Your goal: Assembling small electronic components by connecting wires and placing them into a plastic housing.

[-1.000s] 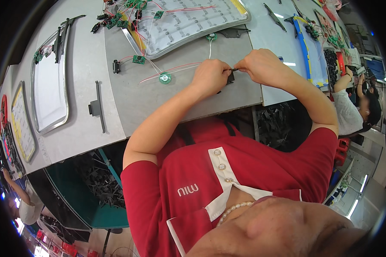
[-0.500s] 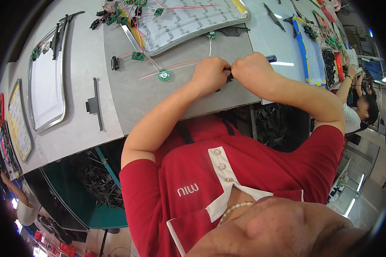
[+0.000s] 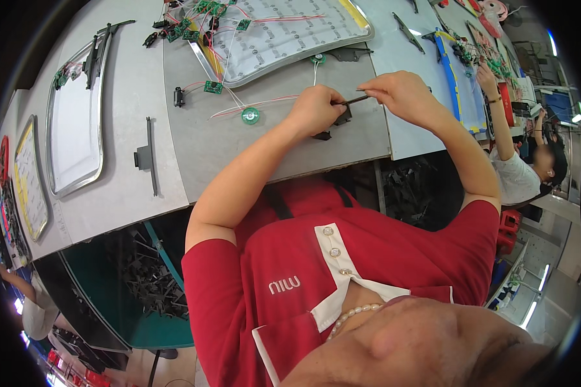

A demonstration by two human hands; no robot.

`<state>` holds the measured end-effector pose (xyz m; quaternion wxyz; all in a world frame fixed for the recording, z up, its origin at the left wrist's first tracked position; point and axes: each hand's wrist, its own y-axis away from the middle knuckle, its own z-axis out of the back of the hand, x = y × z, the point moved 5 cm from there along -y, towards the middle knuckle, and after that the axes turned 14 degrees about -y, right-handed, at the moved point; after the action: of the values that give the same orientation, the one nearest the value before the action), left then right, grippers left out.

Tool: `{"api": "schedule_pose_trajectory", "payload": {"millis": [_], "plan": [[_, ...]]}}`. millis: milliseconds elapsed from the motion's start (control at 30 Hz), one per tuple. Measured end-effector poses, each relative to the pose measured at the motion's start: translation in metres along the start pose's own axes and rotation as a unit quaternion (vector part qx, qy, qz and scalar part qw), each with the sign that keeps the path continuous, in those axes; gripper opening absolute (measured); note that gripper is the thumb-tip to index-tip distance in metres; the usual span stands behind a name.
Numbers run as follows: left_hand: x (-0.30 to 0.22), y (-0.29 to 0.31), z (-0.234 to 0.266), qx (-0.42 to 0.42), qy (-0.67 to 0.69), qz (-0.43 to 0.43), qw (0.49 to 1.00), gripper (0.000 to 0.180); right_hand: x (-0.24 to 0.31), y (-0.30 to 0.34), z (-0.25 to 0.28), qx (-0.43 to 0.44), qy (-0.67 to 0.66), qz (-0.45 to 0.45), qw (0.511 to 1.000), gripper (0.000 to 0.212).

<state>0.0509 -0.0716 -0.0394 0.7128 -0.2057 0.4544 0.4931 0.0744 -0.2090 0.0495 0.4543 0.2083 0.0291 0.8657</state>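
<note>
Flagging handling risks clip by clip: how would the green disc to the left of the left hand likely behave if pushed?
Lying flat on the table, the green disc would probably slide rather than roll. Much smaller than the left hand, it is likely light. Thin wires at its edge look floppy and might snag.

An electronics assembly workshop, by the look of it: wired green circuit boards (image 3: pixel 214 87) and metal-framed panels (image 3: pixel 75 142) lie on the table (image 3: pixel 200 148), a teal bin (image 3: pixel 164 332) of black plastic parts (image 3: pixel 158 277) stands below its edge, and a co-worker (image 3: pixel 516 177) at right works near more boards.
</note>
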Motion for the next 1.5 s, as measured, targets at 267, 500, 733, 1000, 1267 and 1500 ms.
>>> {"api": "schedule_pose_trajectory", "payload": {"millis": [267,500,733,1000,1267,1500], "plan": [[-0.013,0.003,0.01,-0.018,-0.024,-0.05,0.998,0.032,-0.005,0.009,-0.006,-0.055,-0.093,0.126,0.986,0.015],[-0.02,0.007,0.036,-0.262,-0.135,-0.105,0.95,0.074,-0.006,0.028,0.023,-0.263,0.089,0.143,0.95,0.012],[-0.006,-0.004,0.019,-0.13,0.062,-0.066,0.987,0.027,-0.013,0.034,0.018,-0.399,-0.101,0.115,0.904,0.009],[-0.019,0.003,0.036,-0.252,0.001,-0.088,0.964,0.017,-0.041,0.026,-0.017,-0.188,-0.676,-0.079,0.708,0.019],[0.0,0.001,0.023,-0.113,0.528,0.141,0.83,0.025,-0.025,0.063,-0.042,-0.252,-0.621,-0.063,0.739,0.014],[-0.027,0.046,0.047,-0.376,-0.039,-0.12,0.918,0.037,-0.034,0.074,-0.063,-0.26,-0.696,-0.073,0.666,0.014]]}}
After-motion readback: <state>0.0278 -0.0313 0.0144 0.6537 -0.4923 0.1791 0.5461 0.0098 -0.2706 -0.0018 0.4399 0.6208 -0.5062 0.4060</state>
